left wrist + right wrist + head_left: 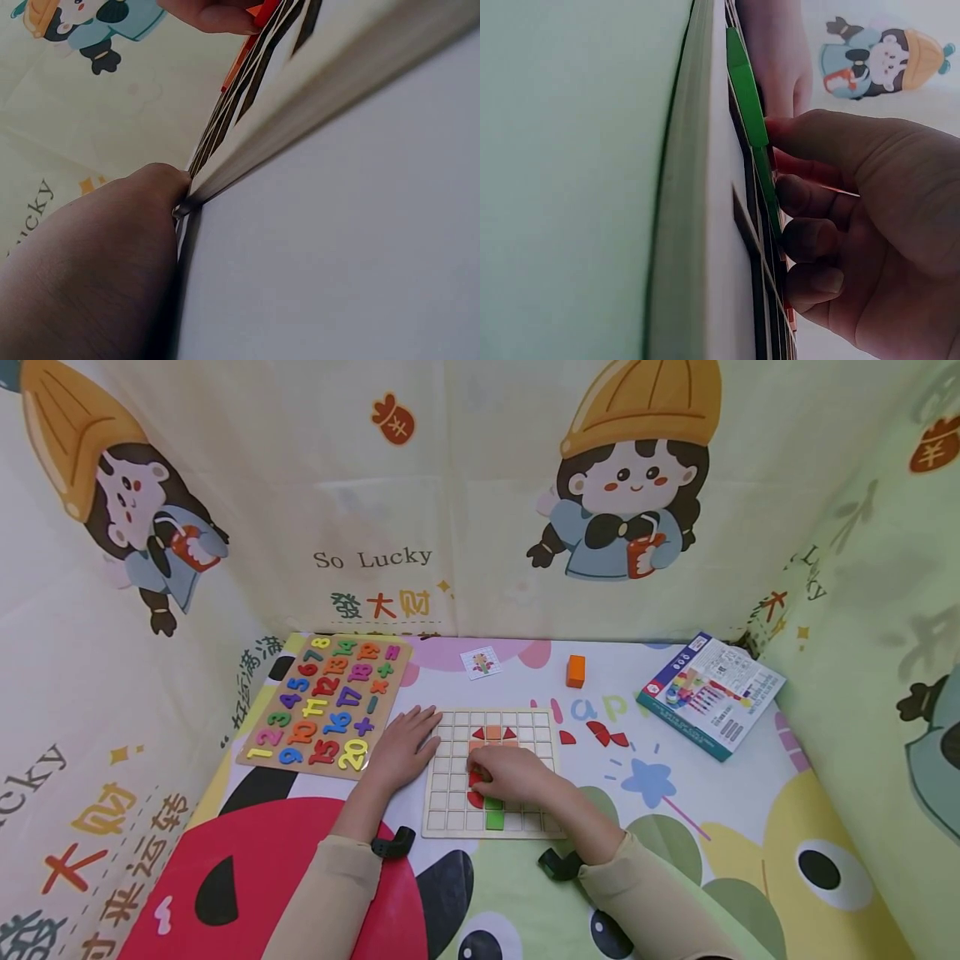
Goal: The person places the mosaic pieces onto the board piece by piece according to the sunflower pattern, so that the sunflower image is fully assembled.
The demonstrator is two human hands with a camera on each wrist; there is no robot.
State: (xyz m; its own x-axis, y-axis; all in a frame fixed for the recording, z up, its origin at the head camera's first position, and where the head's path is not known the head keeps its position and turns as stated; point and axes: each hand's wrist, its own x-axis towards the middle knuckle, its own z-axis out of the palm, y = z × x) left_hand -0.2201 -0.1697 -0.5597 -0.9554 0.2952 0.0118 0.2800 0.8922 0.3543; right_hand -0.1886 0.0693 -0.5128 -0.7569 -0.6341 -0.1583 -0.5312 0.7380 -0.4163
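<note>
A wooden grid board (450, 818) lies flat, with red, orange and green pieces in its squares. My right hand (513, 774) is over its middle, fingertips curled down around a red piece (810, 169) that they largely hide. In the right wrist view, the thumb tip is beside a green piece (746, 90) on the board. Two red triangles flank an orange square (493, 732) near the top. A green square (495, 820) sits lower down. My left hand (405, 747) rests at the board's left edge, fingers extended, its thumb (161, 184) against the rim.
A number puzzle board (322, 706) is at the left. Loose red pieces (600, 732) lie right of the grid. Behind are a small patterned card (481, 663) and an orange block (575, 671). A box (708, 693) stands at the back right, near the fabric wall.
</note>
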